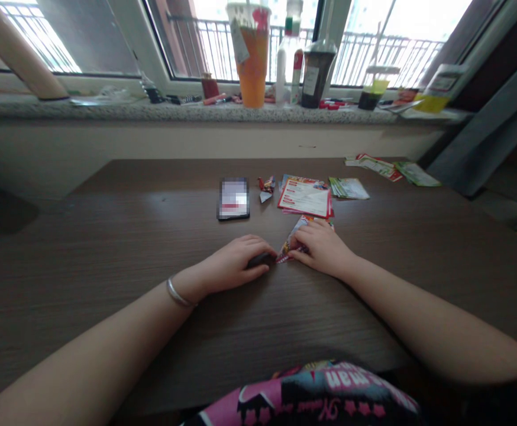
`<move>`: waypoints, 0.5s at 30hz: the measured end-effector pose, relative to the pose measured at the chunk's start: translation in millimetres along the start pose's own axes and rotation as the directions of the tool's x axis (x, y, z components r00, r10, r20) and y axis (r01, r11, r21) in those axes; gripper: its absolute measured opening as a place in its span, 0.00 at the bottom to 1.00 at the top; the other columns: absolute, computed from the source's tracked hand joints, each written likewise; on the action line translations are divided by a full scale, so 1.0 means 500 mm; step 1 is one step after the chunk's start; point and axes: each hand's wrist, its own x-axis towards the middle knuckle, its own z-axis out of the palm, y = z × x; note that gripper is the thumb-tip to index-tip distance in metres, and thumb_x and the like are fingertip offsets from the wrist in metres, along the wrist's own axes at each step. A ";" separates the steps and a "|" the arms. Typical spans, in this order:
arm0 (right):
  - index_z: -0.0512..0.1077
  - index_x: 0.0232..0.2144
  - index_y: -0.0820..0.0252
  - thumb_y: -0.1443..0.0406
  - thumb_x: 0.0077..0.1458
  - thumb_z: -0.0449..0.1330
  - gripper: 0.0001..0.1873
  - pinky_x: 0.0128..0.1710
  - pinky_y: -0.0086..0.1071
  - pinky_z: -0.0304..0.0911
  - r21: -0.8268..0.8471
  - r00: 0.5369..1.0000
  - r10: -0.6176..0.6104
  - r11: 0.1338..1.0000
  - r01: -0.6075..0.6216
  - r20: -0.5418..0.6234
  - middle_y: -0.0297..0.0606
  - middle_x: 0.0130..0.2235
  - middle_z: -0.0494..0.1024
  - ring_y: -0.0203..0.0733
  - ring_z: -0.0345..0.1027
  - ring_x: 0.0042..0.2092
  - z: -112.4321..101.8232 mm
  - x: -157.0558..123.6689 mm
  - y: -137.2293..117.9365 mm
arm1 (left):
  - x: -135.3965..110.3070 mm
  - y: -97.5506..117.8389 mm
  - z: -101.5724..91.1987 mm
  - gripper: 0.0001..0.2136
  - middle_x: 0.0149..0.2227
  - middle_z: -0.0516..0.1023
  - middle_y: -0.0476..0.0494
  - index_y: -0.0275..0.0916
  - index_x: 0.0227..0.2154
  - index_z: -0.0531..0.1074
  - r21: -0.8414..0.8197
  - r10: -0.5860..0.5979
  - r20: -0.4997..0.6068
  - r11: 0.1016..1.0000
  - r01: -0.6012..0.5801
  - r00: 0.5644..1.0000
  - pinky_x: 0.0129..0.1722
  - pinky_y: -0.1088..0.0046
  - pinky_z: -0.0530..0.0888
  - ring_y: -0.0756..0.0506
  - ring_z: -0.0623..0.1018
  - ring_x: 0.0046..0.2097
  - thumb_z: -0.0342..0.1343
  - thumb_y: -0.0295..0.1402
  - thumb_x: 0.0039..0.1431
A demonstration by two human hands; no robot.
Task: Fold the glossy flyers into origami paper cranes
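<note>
On the dark wood-grain desk (120,260), a folded, printed paper triangle (296,239) with red and white edges lies between my hands. My right hand (321,248) presses on it, fingers over its upper right side. My left hand (236,264) is cupped just left of it, with fingertips at the paper's left tip. A dark patch shows under those fingers, and I cannot tell whether it is shadow or part of the paper. A silver bangle (178,293) circles my left wrist.
Beyond my hands lie a phone (233,199), a small folded paper piece (266,188), a red-and-white leaflet stack (305,199) and green printed papers (348,188). Paper strips (375,167) sit at the far right. Drink cups (253,59) line the stone windowsill (187,112) behind the desk.
</note>
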 end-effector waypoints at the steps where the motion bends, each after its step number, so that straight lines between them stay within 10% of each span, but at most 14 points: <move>1: 0.71 0.32 0.58 0.54 0.57 0.59 0.14 0.47 0.38 0.51 -0.004 1.000 -0.019 1.000 0.019 -0.006 0.38 0.35 0.77 0.44 0.66 0.42 -0.001 0.000 -0.001 | 0.001 0.006 0.004 0.13 0.46 0.75 0.43 0.40 0.48 0.71 0.029 -0.012 -0.014 0.999 0.012 1.000 0.53 0.64 0.69 0.44 0.72 0.49 0.55 0.31 0.60; 15: 0.75 0.33 0.55 0.61 0.59 0.57 0.08 0.45 0.35 0.55 0.115 0.978 -0.208 0.972 0.205 0.014 0.37 0.36 0.78 0.42 0.67 0.41 -0.022 -0.005 -0.029 | 0.010 0.004 0.026 0.08 0.41 0.78 0.43 0.39 0.36 0.75 0.329 0.116 -0.167 0.943 -0.056 0.979 0.45 0.66 0.72 0.46 0.75 0.42 0.50 0.27 0.63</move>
